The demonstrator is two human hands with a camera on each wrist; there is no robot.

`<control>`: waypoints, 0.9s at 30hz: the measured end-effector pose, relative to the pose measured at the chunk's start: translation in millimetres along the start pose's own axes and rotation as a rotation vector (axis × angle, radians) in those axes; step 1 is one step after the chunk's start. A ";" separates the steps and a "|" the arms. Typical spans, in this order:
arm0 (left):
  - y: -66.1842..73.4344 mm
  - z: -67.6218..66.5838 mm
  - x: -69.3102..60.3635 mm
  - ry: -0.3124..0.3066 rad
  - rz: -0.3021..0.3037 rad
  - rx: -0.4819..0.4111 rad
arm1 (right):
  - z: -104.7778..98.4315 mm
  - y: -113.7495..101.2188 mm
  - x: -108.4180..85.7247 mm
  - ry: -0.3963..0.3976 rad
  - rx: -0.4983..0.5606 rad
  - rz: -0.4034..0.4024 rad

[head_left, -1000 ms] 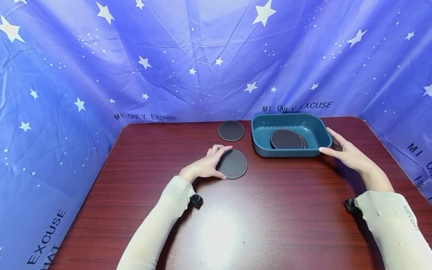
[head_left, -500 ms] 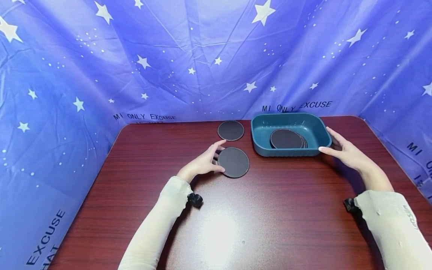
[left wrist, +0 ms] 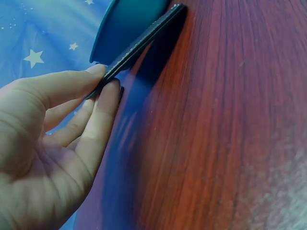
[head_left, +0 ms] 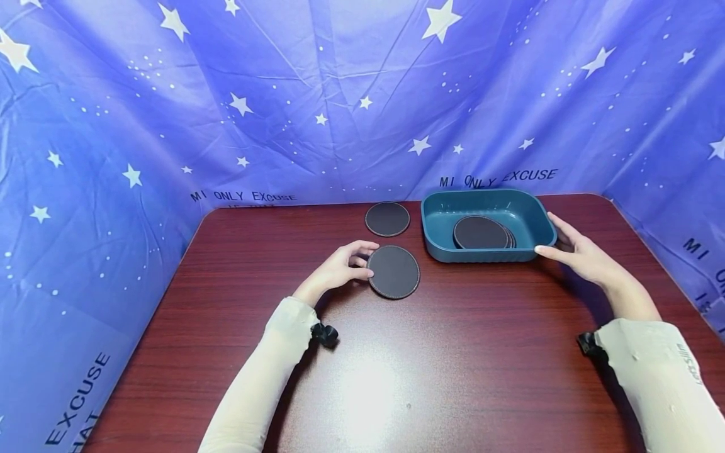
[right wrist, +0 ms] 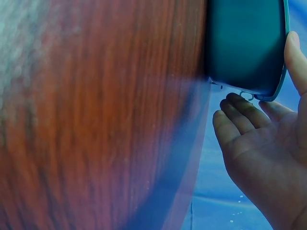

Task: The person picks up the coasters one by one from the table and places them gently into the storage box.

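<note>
My left hand [head_left: 338, 267] pinches the left edge of a round dark coaster [head_left: 394, 272] between thumb and fingers. In the left wrist view this coaster [left wrist: 141, 40] appears edge-on, tilted above the table with its shadow beneath. A second round coaster [head_left: 387, 219] lies flat just behind it. To the right stands a teal rectangular bin [head_left: 470, 256], with several stacked dark coasters [head_left: 481, 233] inside. My right hand [head_left: 583, 255] rests against the bin's right end, thumb at the front corner, fingers extended along the side.
The dark red wooden table [head_left: 464, 352] has its back edge just behind the bin. A blue star-printed cloth [head_left: 340, 94] hangs behind it and at both sides. Black wrist devices [head_left: 325, 335] sit at the sleeve cuffs.
The left hand has shifted its hold from spanning the coaster to pinching its left edge. The coaster has moved slightly right and up. Right hand and bin stay as they were.
</note>
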State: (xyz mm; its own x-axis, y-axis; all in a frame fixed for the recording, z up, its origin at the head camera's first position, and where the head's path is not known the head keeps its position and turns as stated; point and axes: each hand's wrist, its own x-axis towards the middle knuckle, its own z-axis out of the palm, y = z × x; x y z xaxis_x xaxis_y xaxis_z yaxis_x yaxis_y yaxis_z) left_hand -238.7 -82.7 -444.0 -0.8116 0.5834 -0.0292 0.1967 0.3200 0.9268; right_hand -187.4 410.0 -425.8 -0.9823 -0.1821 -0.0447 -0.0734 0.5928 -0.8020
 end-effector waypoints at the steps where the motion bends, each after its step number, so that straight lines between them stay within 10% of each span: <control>1: 0.0 -0.1 0.2 0.000 0.004 -0.005 | 0.0 -0.2 -0.1 0.001 -0.001 0.000; 16: 10.7 -0.8 6.4 -0.034 0.082 -0.022 | -0.9 -1.7 -0.4 -0.009 -0.003 0.012; 27: 32.4 -1.7 17.1 -0.055 0.144 -0.237 | 0.2 -0.7 -1.4 -0.005 0.004 -0.003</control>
State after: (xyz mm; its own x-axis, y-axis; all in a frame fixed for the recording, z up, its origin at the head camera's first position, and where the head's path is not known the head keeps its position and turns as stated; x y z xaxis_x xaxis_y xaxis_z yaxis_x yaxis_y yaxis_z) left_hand -247.1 -63.6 -413.8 -0.7525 0.6517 0.0947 0.1683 0.0512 0.9844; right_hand -186.0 409.6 -425.2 -0.9813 -0.1873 -0.0453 -0.0753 0.5892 -0.8045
